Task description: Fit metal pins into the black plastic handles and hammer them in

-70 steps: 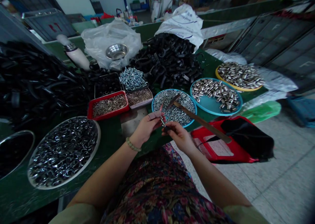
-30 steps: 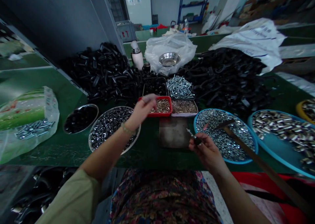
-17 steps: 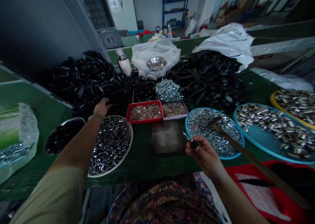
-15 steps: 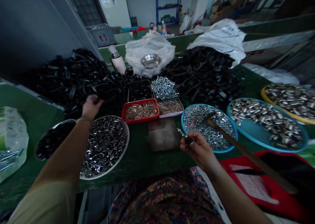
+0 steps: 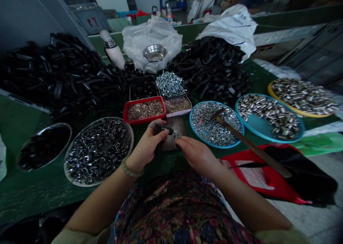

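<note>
My left hand (image 5: 148, 142) is closed on a black plastic part (image 5: 166, 129), held between thumb and fingers. Facing it, my right hand (image 5: 197, 152) pinches a small shiny metal fitting (image 5: 176, 133), its far side hidden by my fingertips. The two pieces meet or nearly meet; whether they touch I cannot tell. Both hands are above a flat metal plate (image 5: 180, 123) on the green table. Left of my left hand stands a round tray of metal rings (image 5: 99, 151). Beyond my hands are a red tray (image 5: 125, 112) of small brass-coloured pins and a heap of screws (image 5: 170, 83).
A hammer (image 5: 241, 138) lies across a blue tray (image 5: 191, 120) of small metal pieces, its handle reaching over a red and black bag (image 5: 281, 179). Piles of black parts (image 5: 217, 68) fill the back. At far right are trays of metal sleeves (image 5: 284, 117). A flask (image 5: 115, 54) stands behind.
My left hand has come from the black pile at left to the middle, now with a black part in it. My right hand has moved left, bringing the metal fitting to it.
</note>
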`<move>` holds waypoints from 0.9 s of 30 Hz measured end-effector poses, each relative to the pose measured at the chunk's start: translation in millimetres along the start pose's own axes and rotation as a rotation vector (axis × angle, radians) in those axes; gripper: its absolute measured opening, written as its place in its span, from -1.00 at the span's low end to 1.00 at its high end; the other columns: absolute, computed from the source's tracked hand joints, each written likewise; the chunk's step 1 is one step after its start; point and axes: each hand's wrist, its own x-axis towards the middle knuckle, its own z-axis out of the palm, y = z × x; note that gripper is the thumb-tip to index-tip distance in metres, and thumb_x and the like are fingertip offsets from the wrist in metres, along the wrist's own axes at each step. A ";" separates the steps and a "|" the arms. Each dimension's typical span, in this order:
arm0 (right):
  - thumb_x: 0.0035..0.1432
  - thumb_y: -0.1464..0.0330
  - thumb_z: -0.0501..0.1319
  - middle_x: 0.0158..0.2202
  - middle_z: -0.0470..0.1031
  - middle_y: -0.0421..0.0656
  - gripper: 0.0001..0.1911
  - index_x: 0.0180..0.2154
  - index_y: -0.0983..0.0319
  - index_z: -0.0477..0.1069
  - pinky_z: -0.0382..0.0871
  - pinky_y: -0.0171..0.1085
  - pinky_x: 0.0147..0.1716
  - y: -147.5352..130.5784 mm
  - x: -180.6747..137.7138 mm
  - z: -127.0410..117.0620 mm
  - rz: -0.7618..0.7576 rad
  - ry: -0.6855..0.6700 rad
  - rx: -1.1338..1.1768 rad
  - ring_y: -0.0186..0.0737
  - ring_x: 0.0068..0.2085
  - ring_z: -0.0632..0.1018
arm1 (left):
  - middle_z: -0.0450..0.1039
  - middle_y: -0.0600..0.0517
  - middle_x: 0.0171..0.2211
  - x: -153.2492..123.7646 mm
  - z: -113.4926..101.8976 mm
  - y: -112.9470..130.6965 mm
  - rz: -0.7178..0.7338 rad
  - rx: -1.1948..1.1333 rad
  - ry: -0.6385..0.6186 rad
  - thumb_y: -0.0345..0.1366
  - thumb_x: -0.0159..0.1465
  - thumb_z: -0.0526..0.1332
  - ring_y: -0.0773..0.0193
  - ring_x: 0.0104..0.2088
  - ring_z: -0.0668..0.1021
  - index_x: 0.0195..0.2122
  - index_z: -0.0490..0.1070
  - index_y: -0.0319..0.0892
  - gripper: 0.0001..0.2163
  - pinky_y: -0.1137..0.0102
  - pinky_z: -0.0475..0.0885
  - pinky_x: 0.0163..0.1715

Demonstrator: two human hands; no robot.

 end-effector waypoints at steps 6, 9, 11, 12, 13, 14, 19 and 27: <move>0.23 0.51 0.04 -0.13 0.52 -0.06 -0.69 -0.02 0.17 0.32 0.45 -0.17 -0.09 -1.9 -9.5 0.9 0.125 0.033 0.384 -0.20 -0.11 0.57 | 0.37 0.13 -0.45 -4.1 9.8 -6.9 -0.076 -0.084 -0.118 -0.31 0.08 0.36 0.48 -0.55 0.36 -0.11 0.28 -0.14 -0.62 0.61 0.23 -0.64; 0.29 0.42 0.05 -0.24 0.52 -0.16 -0.80 -0.06 0.16 0.30 0.47 -0.24 -0.18 -2.1 -15.5 -1.2 0.263 -0.032 0.773 -0.31 -0.25 0.59 | 0.45 0.04 -0.41 -4.3 4.9 -6.2 -0.191 -0.102 -0.282 -0.19 0.15 0.29 0.55 -0.66 0.24 -0.05 0.31 -0.16 -0.63 0.63 0.07 -0.70; 0.30 0.39 0.07 -0.26 0.52 -0.17 -0.82 -0.07 0.18 0.31 0.46 -0.24 -0.18 -1.8 -19.1 -4.5 0.287 -0.112 0.880 -0.31 -0.25 0.59 | 0.49 -0.02 -0.40 -1.5 0.0 -4.7 -0.235 -0.081 -0.384 -0.11 0.17 0.25 0.58 -0.71 0.18 0.00 0.32 -0.17 -0.59 0.63 -0.01 -0.72; 0.29 0.39 0.07 -0.27 0.52 -0.17 -0.82 -0.07 0.18 0.32 0.44 -0.24 -0.16 -1.3 -20.4 -6.6 0.286 -0.145 0.882 -0.31 -0.23 0.58 | 0.50 -0.03 -0.40 0.9 -2.4 -3.7 -0.229 -0.059 -0.406 -0.09 0.17 0.25 0.59 -0.72 0.16 0.01 0.33 -0.17 -0.58 0.62 -0.04 -0.73; 0.29 0.40 0.07 -0.27 0.53 -0.17 -0.81 -0.07 0.18 0.33 0.43 -0.24 -0.14 -0.6 -21.4 -8.6 0.282 -0.157 0.864 -0.30 -0.21 0.57 | 0.52 -0.05 -0.39 3.7 -4.6 -2.5 -0.202 -0.030 -0.398 -0.10 0.17 0.25 0.60 -0.73 0.15 0.03 0.33 -0.17 -0.57 0.62 -0.06 -0.74; 0.30 0.40 0.06 -0.27 0.53 -0.17 -0.80 -0.06 0.18 0.33 0.42 -0.24 -0.13 0.4 -22.1 -10.5 0.278 -0.152 0.839 -0.30 -0.20 0.57 | 0.53 -0.06 -0.37 6.3 -6.5 -1.1 -0.162 0.002 -0.357 -0.12 0.16 0.26 0.60 -0.74 0.14 0.03 0.33 -0.17 -0.56 0.62 -0.08 -0.75; 0.27 0.45 0.05 -0.24 0.52 -0.16 -0.76 -0.05 0.17 0.34 0.41 -0.24 -0.11 8.2 -23.5 -12.8 0.254 -0.121 0.636 -0.28 -0.17 0.55 | 0.56 -0.11 -0.36 -1.0 -12.5 12.9 -0.154 0.074 -0.339 -0.15 0.17 0.23 0.60 -0.77 0.12 0.07 0.32 -0.18 -0.55 0.60 -0.10 -0.78; 0.22 0.49 0.04 -0.13 0.53 -0.10 -0.67 -0.02 0.17 0.37 0.43 -0.19 -0.08 18.0 -25.5 -7.6 0.197 -0.059 0.361 -0.22 -0.11 0.54 | 0.41 0.06 -0.49 -12.0 -13.2 16.8 -0.060 0.047 -0.245 -0.13 0.14 0.29 0.55 -0.72 0.24 -0.02 0.34 -0.16 -0.59 0.60 0.04 -0.73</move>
